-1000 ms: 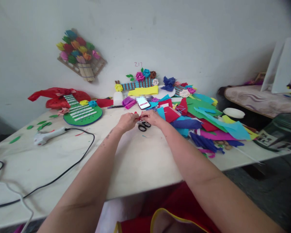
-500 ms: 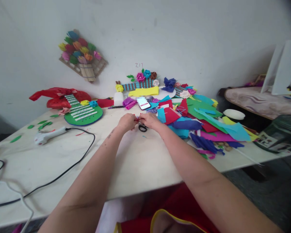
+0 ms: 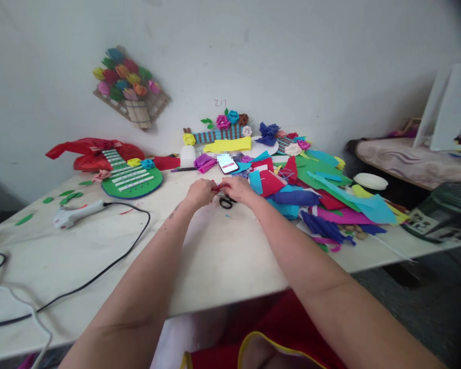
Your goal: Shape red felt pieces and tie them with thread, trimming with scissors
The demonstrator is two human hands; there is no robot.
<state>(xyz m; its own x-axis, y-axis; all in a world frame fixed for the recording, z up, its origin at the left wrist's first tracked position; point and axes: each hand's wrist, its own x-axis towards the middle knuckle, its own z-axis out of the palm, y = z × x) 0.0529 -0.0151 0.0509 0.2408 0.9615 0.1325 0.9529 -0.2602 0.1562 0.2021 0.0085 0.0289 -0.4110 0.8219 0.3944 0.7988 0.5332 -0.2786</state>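
Close together over the middle of the table, my left hand (image 3: 200, 193) and my right hand (image 3: 238, 189) pinch one small red piece of paper (image 3: 215, 188) between them. Fingers cover most of it, so its shape is hard to make out. Just below my right hand lie scissors (image 3: 226, 203), their black handle loops showing and the rest hidden. A phone (image 3: 229, 166) with a lit screen rests beyond the hands.
On the left are a white glue gun (image 3: 79, 212) with a black cord and a green guitar-shaped craft (image 3: 132, 183). Coloured paper scraps (image 3: 297, 198) pile up on the right, beside a green jar (image 3: 443, 212). Paper flowers (image 3: 223, 122) lean at the wall.
Both hands stay in nearly the same place, still pinching the red paper. Only slight finger movement shows, and the table items have not moved.
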